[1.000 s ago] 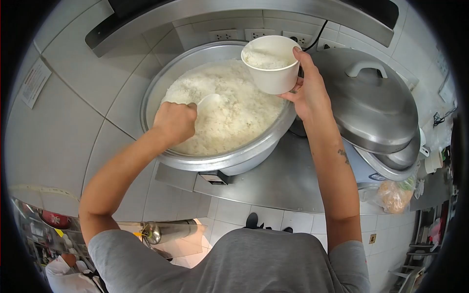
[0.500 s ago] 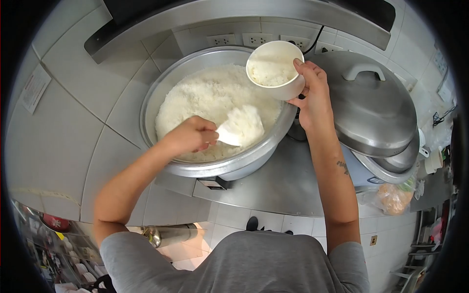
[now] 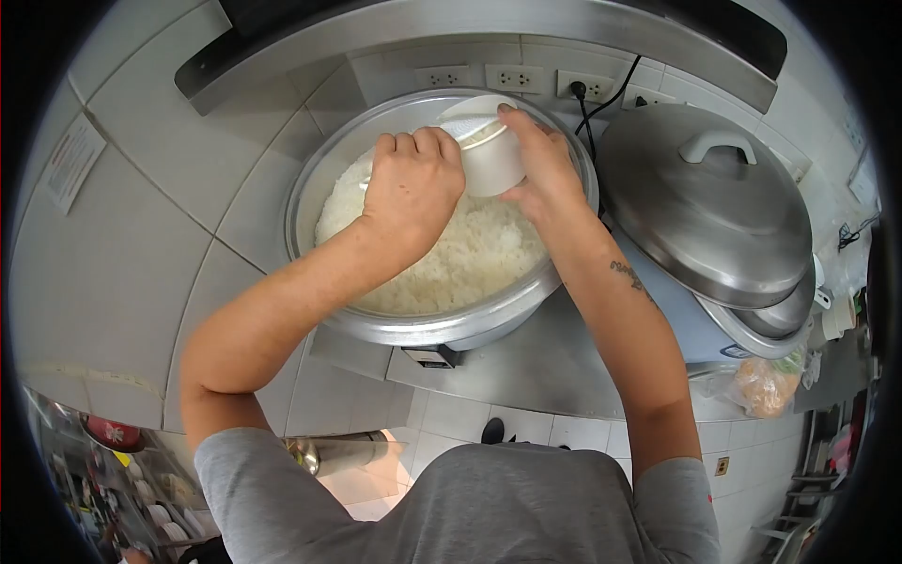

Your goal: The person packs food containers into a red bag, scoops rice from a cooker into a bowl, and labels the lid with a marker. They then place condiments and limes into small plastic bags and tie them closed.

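My left hand (image 3: 413,193) is closed around the handle of a white rice paddle (image 3: 467,125), mostly hidden behind my fingers. Its blade lies at the mouth of a white paper bowl (image 3: 495,169). My right hand (image 3: 547,162) grips this bowl from the right, thumb on the rim, and tilts it to the left. How much rice is inside cannot be seen from here. Both hands are above a large round metal rice pot (image 3: 413,331), which holds a broad heap of cooked white rice (image 3: 427,282).
A second cooker with a domed metal lid (image 3: 705,221) stands at the right. Wall sockets with black plugs (image 3: 578,89) are behind the pot. A metal ledge (image 3: 498,33) crosses above. A plastic bag (image 3: 766,383) lies at the counter's right end.
My left hand has lifted the rice-laden paddle from the pot up to the bowl. My right hand has moved left and tipped the bowl toward it.
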{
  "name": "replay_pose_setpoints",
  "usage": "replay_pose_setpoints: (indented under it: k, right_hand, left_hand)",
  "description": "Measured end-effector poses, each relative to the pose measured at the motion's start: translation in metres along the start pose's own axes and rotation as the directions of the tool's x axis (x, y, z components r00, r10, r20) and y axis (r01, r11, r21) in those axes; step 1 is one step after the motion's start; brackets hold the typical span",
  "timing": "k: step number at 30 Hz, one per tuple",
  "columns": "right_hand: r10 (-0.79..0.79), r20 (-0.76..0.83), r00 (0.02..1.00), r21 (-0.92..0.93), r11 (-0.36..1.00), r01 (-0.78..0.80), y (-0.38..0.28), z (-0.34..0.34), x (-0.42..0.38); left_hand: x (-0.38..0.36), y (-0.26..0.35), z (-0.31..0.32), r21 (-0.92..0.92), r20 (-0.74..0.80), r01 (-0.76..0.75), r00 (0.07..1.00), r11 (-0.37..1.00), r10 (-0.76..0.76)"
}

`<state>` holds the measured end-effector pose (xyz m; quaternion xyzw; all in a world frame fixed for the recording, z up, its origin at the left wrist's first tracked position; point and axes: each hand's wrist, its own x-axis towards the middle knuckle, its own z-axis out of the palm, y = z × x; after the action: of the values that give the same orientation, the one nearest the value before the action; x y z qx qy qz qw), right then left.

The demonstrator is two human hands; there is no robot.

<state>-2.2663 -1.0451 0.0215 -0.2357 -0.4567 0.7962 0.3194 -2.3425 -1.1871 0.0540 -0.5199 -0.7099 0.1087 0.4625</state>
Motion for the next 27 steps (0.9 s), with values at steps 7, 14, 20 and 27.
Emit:
replay_pose_setpoints:
  k: [7,14,20,27]
  right_hand:
    - [-0.075,-0.043,0.996,0.029,0.997,0.077,-0.026,-0.026,-0.014]
    - [-0.25,-0.139,0.958,-0.057,0.968,0.244,-0.039,-0.043,-0.038]
    - [-0.255,-0.084,0.963,-0.049,0.967,0.252,-0.045,-0.05,-0.051]
    - [-0.267,-0.115,0.957,-0.088,0.962,0.258,-0.042,-0.053,-0.049]
  left_hand:
    - [-0.007,-0.061,0.073,-0.181,0.488,0.263,0.861,0.948,-0.145]
    - [-0.029,0.005,0.056,-0.4,0.493,0.077,0.858,0.913,0.143]
    - [-0.038,0.039,0.004,-0.671,0.498,0.145,0.814,0.727,0.297]
    - [-0.051,0.023,0.008,-0.72,0.693,0.617,0.656,0.316,0.299]
